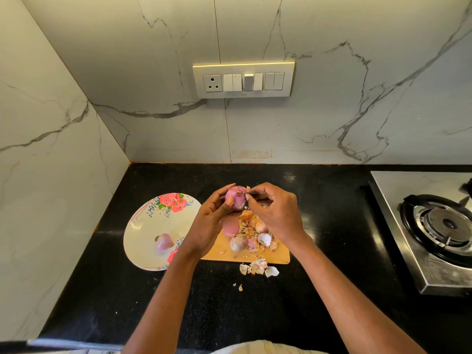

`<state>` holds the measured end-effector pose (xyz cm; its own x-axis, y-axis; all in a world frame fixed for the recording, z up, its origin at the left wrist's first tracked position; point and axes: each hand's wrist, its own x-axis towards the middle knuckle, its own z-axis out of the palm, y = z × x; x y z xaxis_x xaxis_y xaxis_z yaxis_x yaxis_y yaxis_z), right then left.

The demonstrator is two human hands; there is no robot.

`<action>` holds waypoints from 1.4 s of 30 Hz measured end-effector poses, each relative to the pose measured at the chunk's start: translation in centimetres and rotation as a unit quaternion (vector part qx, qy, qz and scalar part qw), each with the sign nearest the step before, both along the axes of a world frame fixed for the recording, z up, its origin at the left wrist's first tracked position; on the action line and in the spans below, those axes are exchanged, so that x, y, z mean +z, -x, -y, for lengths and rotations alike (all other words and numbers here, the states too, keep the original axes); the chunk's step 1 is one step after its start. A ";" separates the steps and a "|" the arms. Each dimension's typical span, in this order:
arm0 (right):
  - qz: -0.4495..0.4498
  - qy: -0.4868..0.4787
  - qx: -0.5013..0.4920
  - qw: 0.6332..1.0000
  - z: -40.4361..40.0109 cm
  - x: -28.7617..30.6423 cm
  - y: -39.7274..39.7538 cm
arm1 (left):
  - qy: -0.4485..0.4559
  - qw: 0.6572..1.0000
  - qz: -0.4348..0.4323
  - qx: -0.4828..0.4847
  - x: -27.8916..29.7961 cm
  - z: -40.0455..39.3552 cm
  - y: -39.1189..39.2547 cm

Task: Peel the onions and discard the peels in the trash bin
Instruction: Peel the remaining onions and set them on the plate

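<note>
Above the wooden cutting board (277, 255), the left hand (212, 221) cupped one partly peeled red onion (236, 198), fingers and thumb curled round it. The right hand (274, 209) pinched a strip of skin at the onion's root end. On the board lay one peeled onion (229, 228), two unpeeled onions (238, 243), and one heap of peels (258, 233). Three larger peel scraps (258, 267) sat on the black bench (255, 302) just off the board's near edge, with two crumbs nearer still. One peeled onion (164, 241) rested on the single floral plate (143, 226) to the left. One gas stove (434, 226) stood at right, well apart.
</note>
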<state>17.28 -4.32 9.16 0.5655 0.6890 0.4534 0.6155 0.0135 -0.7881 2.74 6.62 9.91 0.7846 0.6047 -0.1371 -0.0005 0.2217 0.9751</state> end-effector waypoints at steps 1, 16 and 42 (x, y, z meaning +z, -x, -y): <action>-0.010 -0.002 -0.008 1.000 -0.1 0.0 0.2 | 0.007 1.000 0.003 0.001 0.0 0.0 0.0; -0.078 0.088 0.033 0.992 0.0 -0.3 -1.6 | 0.093 0.995 0.022 0.030 -0.3 -0.3 0.0; 0.127 -0.001 0.011 0.992 0.0 0.2 -0.4 | -0.076 0.997 -0.004 0.031 -1.0 0.0 -0.4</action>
<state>17.67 -4.35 9.33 0.4173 0.6990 0.5807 0.7935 0.0313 -0.6078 3.10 6.61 8.96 0.7441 0.6665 -0.0464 -0.0021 0.0717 0.9974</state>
